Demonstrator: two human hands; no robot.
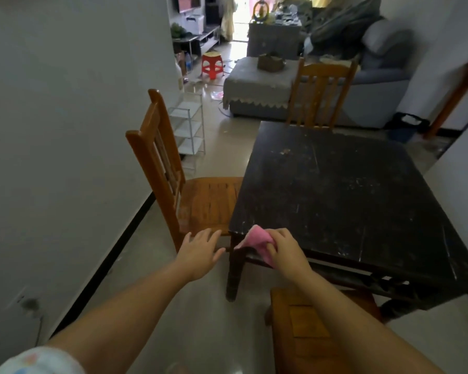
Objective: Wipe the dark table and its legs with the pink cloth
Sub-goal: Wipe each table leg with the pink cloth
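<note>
The dark table [343, 190] fills the right middle of the view, its top scratched and speckled with pale crumbs. Its near-left leg [234, 276] stands on the tiled floor. My right hand [284, 249] is shut on the pink cloth [256, 238], which is pressed against the table's near-left corner and front edge. My left hand [200, 252] hovers open, fingers spread, just left of that corner and in front of a chair seat, holding nothing.
A wooden chair [173, 184] stands against the table's left side. Another chair [319, 90] is at the far side, and a third seat [308, 327] is under my right arm. A white wall runs along the left. A sofa, a red stool [211, 64] and a shelf rack [189, 122] lie beyond.
</note>
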